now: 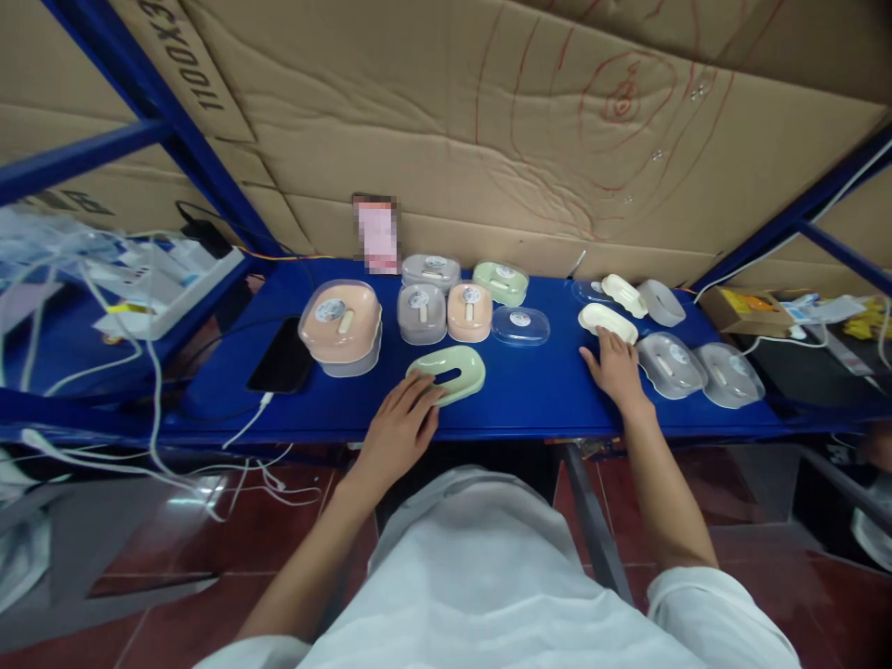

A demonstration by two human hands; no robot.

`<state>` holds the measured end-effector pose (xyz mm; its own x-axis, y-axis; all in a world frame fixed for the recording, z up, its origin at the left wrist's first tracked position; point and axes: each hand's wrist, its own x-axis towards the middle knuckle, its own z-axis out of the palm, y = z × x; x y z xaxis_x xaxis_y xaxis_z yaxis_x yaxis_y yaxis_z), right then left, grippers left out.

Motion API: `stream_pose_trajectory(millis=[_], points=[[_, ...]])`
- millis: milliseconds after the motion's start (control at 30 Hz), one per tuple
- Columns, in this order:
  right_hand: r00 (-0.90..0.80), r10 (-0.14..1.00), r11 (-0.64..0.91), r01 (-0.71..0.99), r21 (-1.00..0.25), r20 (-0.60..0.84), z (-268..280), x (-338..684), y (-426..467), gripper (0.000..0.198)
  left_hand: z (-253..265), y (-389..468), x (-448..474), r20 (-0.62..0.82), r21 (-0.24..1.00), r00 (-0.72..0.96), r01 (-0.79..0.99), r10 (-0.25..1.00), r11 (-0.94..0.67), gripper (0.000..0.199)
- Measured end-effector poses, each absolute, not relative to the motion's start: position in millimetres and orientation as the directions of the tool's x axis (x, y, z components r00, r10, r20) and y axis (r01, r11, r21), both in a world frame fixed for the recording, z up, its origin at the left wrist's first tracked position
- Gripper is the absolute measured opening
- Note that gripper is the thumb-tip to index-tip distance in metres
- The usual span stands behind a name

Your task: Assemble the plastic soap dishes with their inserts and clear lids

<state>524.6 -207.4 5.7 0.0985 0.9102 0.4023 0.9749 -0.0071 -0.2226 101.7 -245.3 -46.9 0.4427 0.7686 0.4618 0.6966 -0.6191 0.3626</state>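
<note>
My left hand (400, 429) is closed on the left edge of a light green oval dish (470, 373), which has a long slot in its bottom. The dish rests on the blue table. At the right, my right hand (617, 370) has its fingertips on the front of a cream oval dish (592, 318), with the thumb spread away to the left. Behind it lies another cream piece (623, 294), tilted beside a grey oval tub (662, 303). Two grey lidded boxes (670, 365) sit just right of my right hand. Between the hands, farther back, lies a clear oval lid (521, 327) with a round label.
Stacked pink and grey boxes (343, 321) stand at the left, beside a black phone (282, 355) on a white cable. Small grey (422, 314), pink (469, 311) and green (500, 282) lidded boxes line the back. A lit phone (377, 234) leans on the cardboard wall (418, 121).
</note>
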Motion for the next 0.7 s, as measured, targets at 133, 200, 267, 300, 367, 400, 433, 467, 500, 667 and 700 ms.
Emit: stream_pose_trajectory(millis=[133, 200, 267, 300, 367, 400, 433, 467, 500, 667, 700], points=[[0.060, 0.934, -0.011, 0.990, -0.139, 0.353, -21, 541, -231, 0.049, -36, -248, 88, 0.503, 0.322, 0.388, 0.744, 0.772, -0.585, 0.033], [-0.002, 0.932, 0.063, 0.986, -0.157, 0.363, -32, 527, -254, 0.041, -32, -247, 89, 0.512, 0.317, 0.377, 0.752, 0.771, -0.578, 0.032], [-0.069, 0.930, 0.145, 0.971, -0.188, 0.361, -39, 500, -276, 0.034, -30, -245, 94, 0.512, 0.326, 0.376, 0.747, 0.772, -0.580, 0.033], [-0.100, 0.928, 0.184, 0.961, -0.207, 0.359, -41, 483, -284, 0.031, -30, -243, 96, 0.514, 0.334, 0.374, 0.742, 0.772, -0.582, 0.033], [-0.155, 0.919, 0.256, 0.933, -0.253, 0.362, -40, 448, -295, 0.025, -31, -241, 100, 0.524, 0.354, 0.366, 0.728, 0.769, -0.587, 0.034], [-0.187, 0.911, 0.300, 0.911, -0.282, 0.368, -38, 433, -296, 0.023, -32, -240, 101, 0.531, 0.364, 0.360, 0.721, 0.767, -0.590, 0.034], [-0.219, 0.900, 0.347, 0.884, -0.314, 0.378, -33, 419, -295, 0.022, -32, -240, 101, 0.538, 0.374, 0.351, 0.715, 0.766, -0.591, 0.034], [-0.251, 0.886, 0.394, 0.852, -0.345, 0.391, -28, 409, -292, 0.022, -32, -240, 101, 0.545, 0.386, 0.342, 0.709, 0.766, -0.591, 0.034], [-0.276, 0.871, 0.434, 0.821, -0.372, 0.406, -21, 403, -288, 0.024, -31, -240, 101, 0.552, 0.400, 0.332, 0.700, 0.765, -0.592, 0.034], [-0.294, 0.853, 0.475, 0.779, -0.409, 0.431, 6, 416, -244, 0.044, -20, -243, 103, 0.584, 0.454, 0.312, 0.639, 0.749, -0.620, 0.036], [-0.287, 0.859, 0.461, 0.792, -0.400, 0.424, 8, 424, -232, 0.048, -19, -242, 104, 0.584, 0.455, 0.313, 0.639, 0.749, -0.621, 0.037]])
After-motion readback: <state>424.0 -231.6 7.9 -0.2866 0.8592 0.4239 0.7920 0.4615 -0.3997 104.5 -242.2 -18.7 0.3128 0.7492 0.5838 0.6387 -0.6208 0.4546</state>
